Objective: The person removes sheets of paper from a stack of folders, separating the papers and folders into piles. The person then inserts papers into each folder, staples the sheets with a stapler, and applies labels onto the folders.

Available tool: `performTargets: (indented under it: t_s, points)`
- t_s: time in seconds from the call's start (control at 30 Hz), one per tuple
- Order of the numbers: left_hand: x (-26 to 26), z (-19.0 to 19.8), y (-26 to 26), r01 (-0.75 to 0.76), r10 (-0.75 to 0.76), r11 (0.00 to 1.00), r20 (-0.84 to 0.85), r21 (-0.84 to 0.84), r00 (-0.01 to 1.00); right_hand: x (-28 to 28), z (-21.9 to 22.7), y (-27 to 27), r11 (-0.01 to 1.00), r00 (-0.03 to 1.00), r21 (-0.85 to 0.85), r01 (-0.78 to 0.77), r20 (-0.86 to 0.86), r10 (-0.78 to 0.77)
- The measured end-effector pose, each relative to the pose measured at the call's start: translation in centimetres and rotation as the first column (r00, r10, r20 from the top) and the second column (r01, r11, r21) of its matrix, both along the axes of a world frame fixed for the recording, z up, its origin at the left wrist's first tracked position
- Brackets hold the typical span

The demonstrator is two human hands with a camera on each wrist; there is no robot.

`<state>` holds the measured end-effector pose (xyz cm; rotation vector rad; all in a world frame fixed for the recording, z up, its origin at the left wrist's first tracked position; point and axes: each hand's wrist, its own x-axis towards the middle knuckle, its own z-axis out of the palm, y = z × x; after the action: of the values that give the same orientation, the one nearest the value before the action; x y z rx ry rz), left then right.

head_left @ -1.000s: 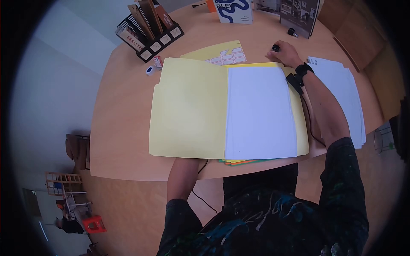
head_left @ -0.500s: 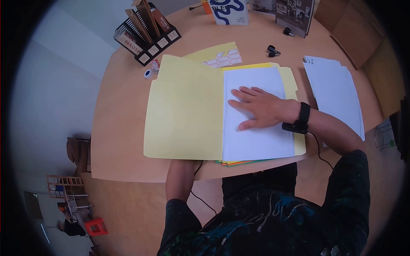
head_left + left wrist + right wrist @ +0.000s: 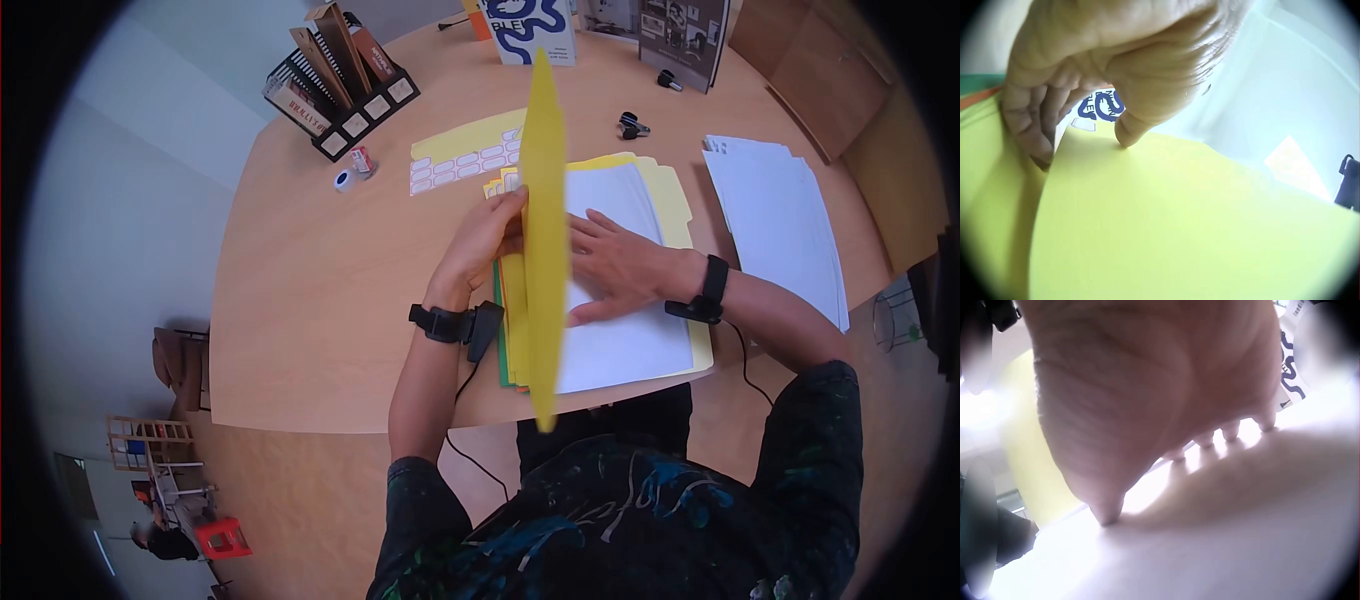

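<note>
A yellow file folder [image 3: 546,270] has its cover raised almost upright, edge-on in the head view. My left hand [image 3: 482,245] holds it by the fold side: in the left wrist view the thumb [image 3: 1130,128] presses the cover's outer face and the curled fingers [image 3: 1034,128] lie by the fold. White sheets [image 3: 640,345] lie inside the folder. On them rests my right hand [image 3: 625,265], spread, with its fingertips [image 3: 1110,512] touching the paper in the right wrist view. More yellow, orange and green folders [image 3: 503,350] lie beneath.
A label sheet [image 3: 460,165] lies beyond the folder. A staple remover [image 3: 632,126] and another stack of white paper [image 3: 775,215] are to the right. At the back stand a black file rack [image 3: 355,125] and books [image 3: 685,45]. A tape roll [image 3: 343,181] sits left.
The right hand let go of the staple remover and moved onto the sheets. The left hand came up from under the cover, which has swung from lying flat to nearly upright.
</note>
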<state>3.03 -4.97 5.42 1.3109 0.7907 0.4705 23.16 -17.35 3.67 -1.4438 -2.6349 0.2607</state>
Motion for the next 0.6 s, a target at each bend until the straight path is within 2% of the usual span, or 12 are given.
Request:
performTargets:
  t_s: [0.07, 0.1, 0.2, 0.47, 0.5, 0.53, 0.6]
  points:
    - [-0.1, -0.6, 0.3, 0.010, -0.010, 1.000, -0.063, 0.000, 0.998, 0.0, 0.6, 0.2, 0.985, 0.965, -0.140, -0.101, -0.253, 0.063]
    - [-0.1, -0.9, 0.3, -0.029, 0.028, 0.999, -0.040, -0.021, 0.999, -0.2, 2.3, -0.6, 0.973, 0.880, -0.172, -0.155, -0.472, 0.057]
    - [-0.6, -1.8, 0.3, -0.101, 0.109, 0.993, -0.121, 0.065, 0.987, 0.9, 1.8, -0.7, 0.983, 0.871, -0.138, -0.122, -0.489, 0.039]
    - [-2.2, -3.7, 1.3, -0.165, 0.166, 0.985, -0.027, 0.042, 0.986, 7.0, -0.7, 0.8, 0.999, 0.817, -0.005, 0.036, -0.576, -0.032]
    - [-2.3, -4.2, 1.6, -0.197, 0.198, 0.979, -0.017, 0.052, 0.980, 7.2, 1.6, 2.4, 0.987, 0.907, -0.046, 0.156, -0.388, -0.161]
    - [-2.4, -4.3, 1.8, -0.203, 0.204, 0.978, -0.016, 0.052, 0.979, 7.7, 4.5, 4.5, 0.959, 0.942, -0.061, 0.277, -0.178, -0.284]
    - [-2.4, -4.6, 1.9, -0.199, 0.198, 0.977, 0.022, 0.072, 0.980, 10.3, 6.2, 7.4, 0.850, 0.849, -0.017, 0.526, -0.047, -0.526]
